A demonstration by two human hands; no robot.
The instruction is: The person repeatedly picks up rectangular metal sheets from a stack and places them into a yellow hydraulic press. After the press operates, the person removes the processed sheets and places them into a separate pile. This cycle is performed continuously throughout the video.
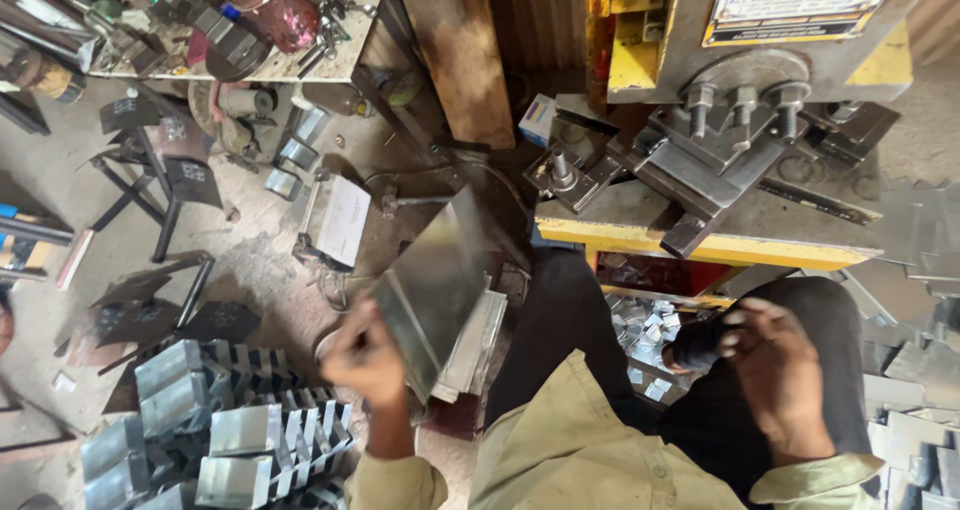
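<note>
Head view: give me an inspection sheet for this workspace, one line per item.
Surface: dusty concrete floor, strewn with metal parts; the person sits at a yellow press machine.
Job's things: bent sheet-metal piece, tilted, gripped at its lower corner; black handle.
Clutter: stacked notched metal pieces lower left; small offcuts under the machine; crowded bench upper left.
Hands: left hand holds the sheet-metal piece; right hand closed on the black handle.
Cables: a thin wire on the floor behind the sheet.
Surroundings: black metal stands left; flat notched sheets right.
</note>
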